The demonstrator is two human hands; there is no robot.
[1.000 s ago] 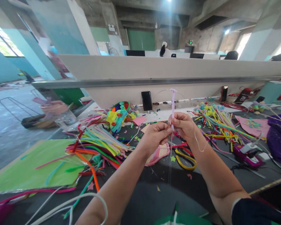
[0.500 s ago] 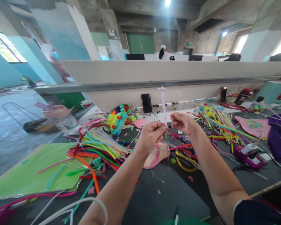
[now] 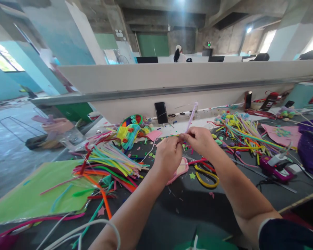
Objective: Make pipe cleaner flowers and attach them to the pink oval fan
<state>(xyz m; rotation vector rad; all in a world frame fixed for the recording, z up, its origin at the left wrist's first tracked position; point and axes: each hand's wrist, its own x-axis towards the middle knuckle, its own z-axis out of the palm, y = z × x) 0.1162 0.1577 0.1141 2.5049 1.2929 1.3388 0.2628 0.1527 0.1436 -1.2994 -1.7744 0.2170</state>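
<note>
A lilac pipe cleaner with a short crosspiece at its top leans up and right out of my joined fingertips. My left hand is closed, its fingers pinched near the base of the stem. My right hand meets it there, thumb and fingers pressed together at the same spot. A thin thread or wire runs leftward from the top. The fingers hide the stem's lower end. Below my left hand lies a pink-edged fuzzy piece, partly covered by the hand. Yellow-handled scissors rest to its right.
Bundles of coloured pipe cleaners lie left and right. A phone leans on the partition. A green sheet covers the left side; a magenta power strip sits right. White cable loops in front.
My right hand has come in to meet my left and closed at the pipe cleaner's base. The stem, upright before, now tilts to the right. The view has shifted slightly.
</note>
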